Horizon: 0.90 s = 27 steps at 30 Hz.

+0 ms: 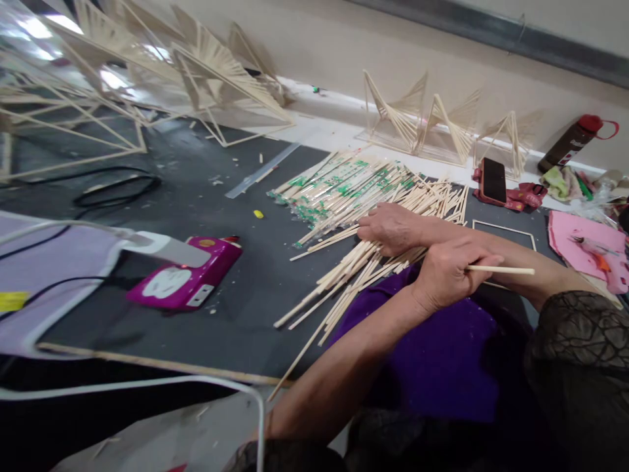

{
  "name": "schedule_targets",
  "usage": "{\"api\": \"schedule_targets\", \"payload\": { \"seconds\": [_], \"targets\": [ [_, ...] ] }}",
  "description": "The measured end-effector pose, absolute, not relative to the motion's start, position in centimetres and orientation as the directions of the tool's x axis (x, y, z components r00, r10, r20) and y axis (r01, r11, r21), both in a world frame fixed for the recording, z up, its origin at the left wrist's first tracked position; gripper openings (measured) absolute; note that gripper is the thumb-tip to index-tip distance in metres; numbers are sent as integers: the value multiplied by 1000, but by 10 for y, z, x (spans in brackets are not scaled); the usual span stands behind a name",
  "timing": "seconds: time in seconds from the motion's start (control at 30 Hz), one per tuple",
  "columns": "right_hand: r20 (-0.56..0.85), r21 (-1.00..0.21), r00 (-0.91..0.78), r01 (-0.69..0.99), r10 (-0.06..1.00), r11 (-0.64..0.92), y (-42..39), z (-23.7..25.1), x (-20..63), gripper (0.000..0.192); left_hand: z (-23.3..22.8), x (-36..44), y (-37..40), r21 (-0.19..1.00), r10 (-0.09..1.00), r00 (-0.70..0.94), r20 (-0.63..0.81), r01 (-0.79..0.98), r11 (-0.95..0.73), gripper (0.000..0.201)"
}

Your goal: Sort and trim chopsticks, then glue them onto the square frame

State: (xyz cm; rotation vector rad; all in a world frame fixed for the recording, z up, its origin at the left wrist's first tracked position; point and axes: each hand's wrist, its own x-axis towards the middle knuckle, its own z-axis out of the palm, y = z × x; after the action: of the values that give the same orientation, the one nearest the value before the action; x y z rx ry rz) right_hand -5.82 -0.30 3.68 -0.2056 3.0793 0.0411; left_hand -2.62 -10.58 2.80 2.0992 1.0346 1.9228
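My arms are crossed over a purple cloth (442,354). My left hand (449,275) pinches a single thin bamboo stick (506,269) that points to the right. My right hand (393,227) reaches past it to the left and rests palm down on a loose pile of bare bamboo sticks (344,275) spread on the dark mat (236,308). Just beyond lies a heap of chopsticks in green-printed wrappers (344,190).
A magenta power strip (189,278) with a white plug and cables sits at the left. Finished stick frames (417,121) stand along the wall, larger ones (196,72) at the back left. A phone (494,180), a bottle (570,144) and pink paper (584,249) lie at the right.
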Motion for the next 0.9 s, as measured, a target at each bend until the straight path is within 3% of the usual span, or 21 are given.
{"api": "schedule_targets", "payload": {
  "seconds": [0.07, 0.2, 0.37, 0.6, 0.8, 0.9],
  "targets": [
    [-6, 86, -999, -35, -34, 996, -3, 49, -59, 13, 27, -24, -106, 521, 558, -27, 829, 400, -754, 26],
    [111, 50, -984, 143, 137, 988, 4, 80, -61, 14, 25, -20, -107, 509, 561, 2, 828, 418, -753, 31],
    [280, 9, -934, 233, 221, 972, 13, 114, -64, 19, 22, -18, -108, 495, 559, 10, 829, 450, -743, 32],
    [444, 152, -872, 297, 203, 943, 8, 125, -66, 30, 26, -17, -108, 453, 495, -11, 869, 420, -786, 30],
    [375, 259, -924, 177, 70, 950, 9, 66, -66, 34, 30, -19, -110, 460, 508, 2, 862, 418, -783, 27],
    [328, 270, -942, 164, 69, 949, 9, 34, -64, 37, 27, -21, -110, 475, 532, 24, 846, 418, -774, 27]
  ]
}}
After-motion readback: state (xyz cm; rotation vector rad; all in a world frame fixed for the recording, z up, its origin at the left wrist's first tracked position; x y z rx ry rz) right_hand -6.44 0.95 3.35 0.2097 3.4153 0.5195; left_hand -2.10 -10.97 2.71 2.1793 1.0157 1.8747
